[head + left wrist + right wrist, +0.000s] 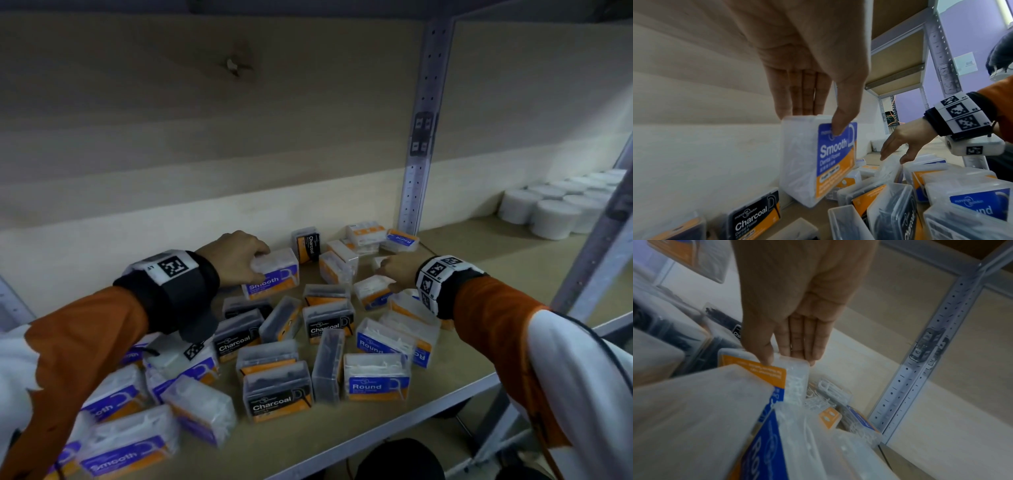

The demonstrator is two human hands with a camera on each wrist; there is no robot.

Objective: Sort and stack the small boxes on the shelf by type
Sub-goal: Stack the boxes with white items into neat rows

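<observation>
Many small clear boxes of dental flossers lie jumbled on the wooden shelf point(462, 346). Among them are black Charcoal boxes point(277, 394), blue-and-orange Round boxes point(376, 380) and Smooth boxes point(130, 442). My left hand point(262, 263) pinches one Smooth box point(818, 159) by its top, thumb on the label and fingers behind, and holds it above the pile near the back wall. My right hand point(789, 361) reaches into the right side of the pile. It pinches the upper edge of a clear box of white picks point(795, 374) with an orange and blue label; its type cannot be read.
A perforated metal upright point(418, 154) stands at the back right of the pile. Beyond it sit several white round tubs point(548, 212). A wooden back panel point(205, 137) closes the shelf. The metal front edge point(428, 414) runs just below the nearest boxes.
</observation>
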